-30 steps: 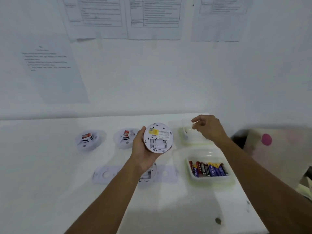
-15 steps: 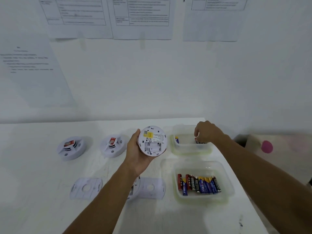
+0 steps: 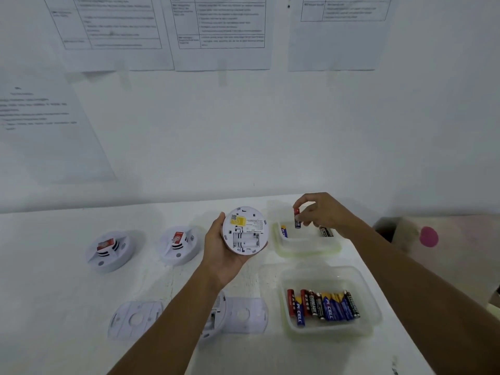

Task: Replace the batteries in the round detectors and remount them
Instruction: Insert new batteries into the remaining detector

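Note:
My left hand grips a round white detector above the table, its back facing me with a yellow label and an empty battery bay. My right hand pinches a red and black battery upright just above the far clear tray, which holds a few batteries. A nearer clear tray holds several batteries in a row. Two more white detectors sit face up at the left.
Two flat white mounting plates lie near the front, with another round part partly hidden under my left forearm. The table's right edge runs past the trays. Printed sheets hang on the wall behind.
My right hand dipped into the far tray and has come up pinching a battery. The left hand kept the detector held up. The view shifted slightly.

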